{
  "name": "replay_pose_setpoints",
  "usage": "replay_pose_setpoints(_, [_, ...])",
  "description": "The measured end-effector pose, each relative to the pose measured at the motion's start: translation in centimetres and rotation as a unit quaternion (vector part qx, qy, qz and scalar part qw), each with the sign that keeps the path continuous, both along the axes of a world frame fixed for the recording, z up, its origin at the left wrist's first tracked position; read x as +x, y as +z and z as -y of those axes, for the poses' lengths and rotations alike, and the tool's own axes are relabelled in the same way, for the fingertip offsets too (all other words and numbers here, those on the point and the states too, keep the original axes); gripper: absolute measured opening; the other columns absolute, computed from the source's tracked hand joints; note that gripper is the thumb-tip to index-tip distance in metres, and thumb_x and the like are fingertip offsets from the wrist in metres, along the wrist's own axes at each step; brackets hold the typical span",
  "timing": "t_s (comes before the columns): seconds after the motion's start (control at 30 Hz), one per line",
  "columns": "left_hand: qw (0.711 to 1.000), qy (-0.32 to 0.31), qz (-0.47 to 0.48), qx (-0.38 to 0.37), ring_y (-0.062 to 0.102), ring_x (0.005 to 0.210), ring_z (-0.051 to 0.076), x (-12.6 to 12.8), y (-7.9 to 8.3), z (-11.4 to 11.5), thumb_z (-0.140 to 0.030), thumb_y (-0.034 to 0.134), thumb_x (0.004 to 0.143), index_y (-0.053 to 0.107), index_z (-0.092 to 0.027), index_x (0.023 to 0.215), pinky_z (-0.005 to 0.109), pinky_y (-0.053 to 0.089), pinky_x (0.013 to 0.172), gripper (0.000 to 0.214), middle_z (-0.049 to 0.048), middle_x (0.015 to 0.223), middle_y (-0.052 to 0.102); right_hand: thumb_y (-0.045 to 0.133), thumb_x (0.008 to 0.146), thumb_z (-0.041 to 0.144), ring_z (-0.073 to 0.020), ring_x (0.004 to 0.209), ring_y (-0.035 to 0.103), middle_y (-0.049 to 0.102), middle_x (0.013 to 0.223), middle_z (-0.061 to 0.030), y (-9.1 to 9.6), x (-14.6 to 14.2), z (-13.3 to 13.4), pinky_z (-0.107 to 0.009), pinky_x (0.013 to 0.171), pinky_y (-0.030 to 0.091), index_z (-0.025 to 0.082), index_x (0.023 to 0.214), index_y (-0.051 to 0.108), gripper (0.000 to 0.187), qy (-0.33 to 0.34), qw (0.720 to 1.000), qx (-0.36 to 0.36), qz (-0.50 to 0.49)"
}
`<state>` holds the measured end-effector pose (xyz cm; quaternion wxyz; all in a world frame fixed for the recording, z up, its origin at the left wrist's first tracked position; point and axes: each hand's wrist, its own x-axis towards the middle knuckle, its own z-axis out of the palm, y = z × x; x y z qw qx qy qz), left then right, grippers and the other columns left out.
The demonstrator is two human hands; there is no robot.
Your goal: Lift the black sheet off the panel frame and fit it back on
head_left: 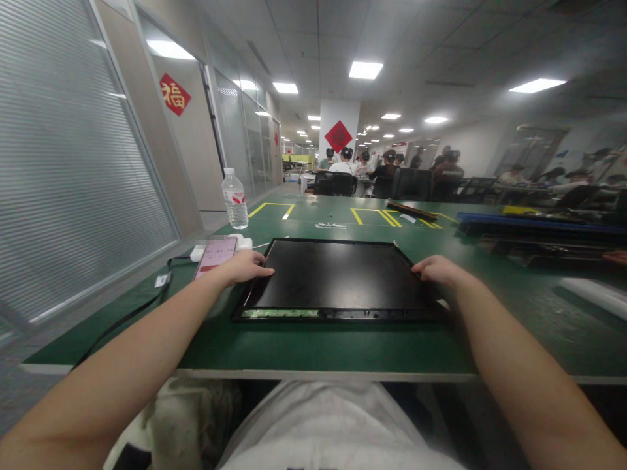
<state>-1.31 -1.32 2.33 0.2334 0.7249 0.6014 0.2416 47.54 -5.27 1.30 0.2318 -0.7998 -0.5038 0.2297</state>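
Black display panel (337, 274) flat on the green table (318, 349), between both hands.
Left hand (245, 266) grips the panel's left edge, thumb on top; right hand (439, 269) grips its right edge.

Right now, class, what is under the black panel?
The green tabletop shows in front of and beyond the black panel, whose sides the left hand and right hand touch. Whatever lies directly underneath is covered and cannot be seen.
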Motion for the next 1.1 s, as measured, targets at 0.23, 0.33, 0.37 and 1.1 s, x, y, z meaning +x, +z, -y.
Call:
replay_pose_setpoints(0.23, [1.000, -0.013, -0.017, 0.009, 0.065, 0.075, 0.030, 0.2, 0.1, 0.0, -0.046, 0.082, 0.048, 0.069, -0.024, 0.061, 0.030, 0.046, 0.065, 0.029, 0.0038, 0.062, 0.066, 0.062, 0.057, -0.004, -0.0178, 0.071, 0.066, 0.072, 0.074, -0.0046, 0.3, -0.6, 0.3, -0.022, 0.066, 0.051, 0.013, 0.085, 0.080, 0.038, -0.002, 1.000, 0.006, 0.021])
replay_pose_setpoints(0.33, [0.998, -0.027, -0.041, 0.048, 0.065, 0.092, 0.034, 0.2, 0.3, 0.2, -0.047, 0.082, 0.047, 0.072, -0.023, 0.073, 0.034, 0.050, 0.079, 0.037, 0.0088, 0.086, 0.071, 0.061, 0.057, -0.005, -0.0179, 0.071, 0.066, 0.072, 0.073, -0.0048, 0.5, -0.8, 0.5, -0.023, 0.066, 0.051, 0.013, 0.086, 0.080, 0.039, -0.003, 1.000, 0.004, 0.024])
replay_pose_setpoints(0.37, [0.996, -0.033, -0.051, 0.071, 0.064, 0.100, 0.036, 0.1, 0.4, 0.3, -0.048, 0.082, 0.048, 0.074, -0.022, 0.084, 0.035, 0.050, 0.085, 0.045, 0.0114, 0.101, 0.070, 0.061, 0.057, -0.005, -0.0179, 0.071, 0.066, 0.072, 0.074, -0.0048, 0.5, -0.9, 0.5, -0.023, 0.066, 0.051, 0.013, 0.086, 0.080, 0.039, 0.000, 1.000, 0.004, 0.030])
replay_pose_setpoints(1.1, [0.943, -0.279, -0.179, 0.024, 0.027, 0.145, 0.038, -1.5, 2.6, 2.3, -0.052, 0.087, 0.047, 0.039, -0.026, 0.150, 0.045, 0.023, 0.116, 0.117, 0.0146, 0.159, 0.031, 0.060, 0.056, -0.007, -0.0203, 0.075, 0.069, 0.074, 0.080, -0.0071, 0.6, -1.2, 0.8, -0.025, 0.069, 0.052, 0.013, 0.084, 0.079, 0.040, 0.025, 0.998, 0.007, 0.057])
